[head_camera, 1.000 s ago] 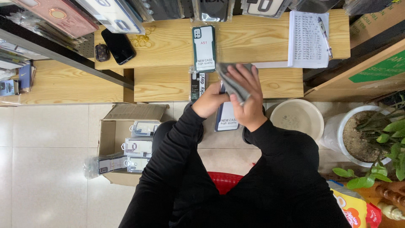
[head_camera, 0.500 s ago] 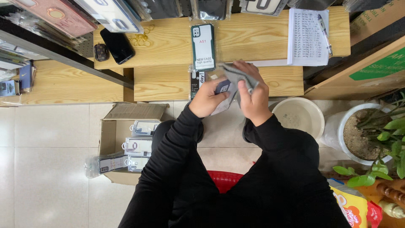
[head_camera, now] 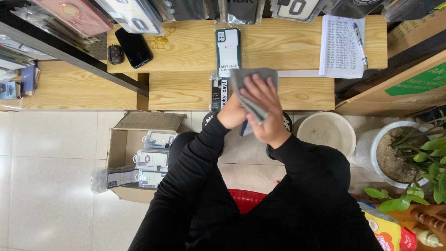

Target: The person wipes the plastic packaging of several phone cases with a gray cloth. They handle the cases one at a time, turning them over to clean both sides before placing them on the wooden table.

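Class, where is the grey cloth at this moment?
In the head view, the grey cloth is near centre, pressed under the right hand, over the lower wooden shelf's front edge, just below the green-edged phone case.

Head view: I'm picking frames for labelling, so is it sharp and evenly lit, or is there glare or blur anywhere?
Head view: even light, soft shadows; wooden bench and notepad sharp; faint sheen on the floor tiles; slight blur on the right hand and grey cloth; edges bow a little.
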